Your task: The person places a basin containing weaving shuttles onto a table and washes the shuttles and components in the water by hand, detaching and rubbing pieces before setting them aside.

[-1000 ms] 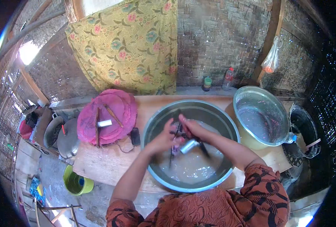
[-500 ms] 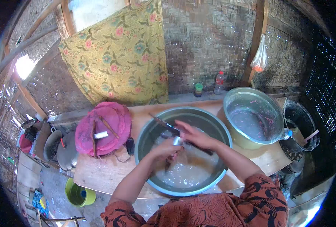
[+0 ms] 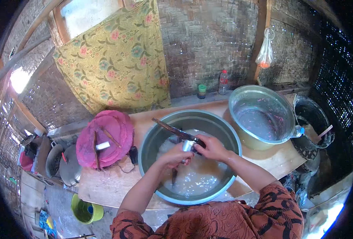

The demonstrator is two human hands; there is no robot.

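Over a large grey-green basin of cloudy water, both hands hold a dark tool with long stick-like arms and a short silvery-white cylinder. One arm slants up to the left, past the basin's rim; a darker piece hangs below toward the water. My left hand is closed beside the cylinder, its fingers curled round the lower part of the tool. My right hand is wrapped round the dark end of the slanting arm. The fingers partly hide where the parts meet.
Left of the basin, pink round sheets carry two sticks and a white cylinder. A dark small object lies beside them. On the right stand a second basin and a black bucket. A bottle and green-lidded jar are behind.
The hands have drawn together around the tool, and its long arm now slants up to the left. My right fingers, spread half a second ago, have closed on it. The view has shifted.
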